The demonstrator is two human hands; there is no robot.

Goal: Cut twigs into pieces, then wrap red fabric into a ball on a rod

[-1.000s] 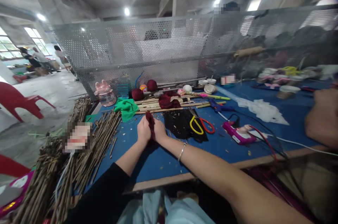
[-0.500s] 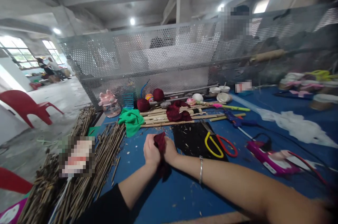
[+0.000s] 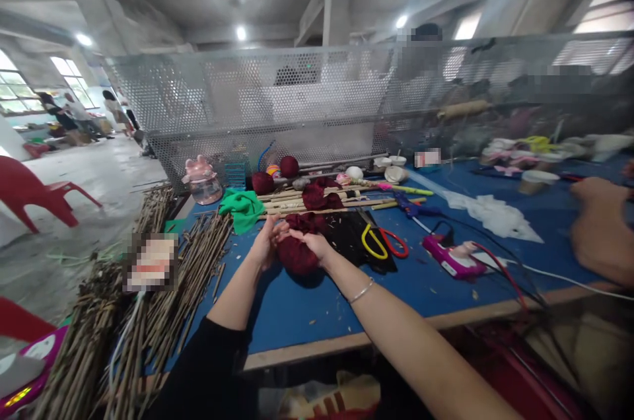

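Head view: your two hands, left hand at 9 o'clock and right hand at 3, curl their fingers around one rounded, crinkled dark red bundle over the blue table. Two dark red balls sit toward 11; one pair of scissors lies on black cloth at 3. Rough sticks crowd 8 to 9; a perforated metal partition blocks 12.

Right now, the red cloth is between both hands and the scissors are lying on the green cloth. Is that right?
Not quite: the scissors lie on the black sheet, not the green cloth. The head view shows it. The red cloth is indeed between both hands.
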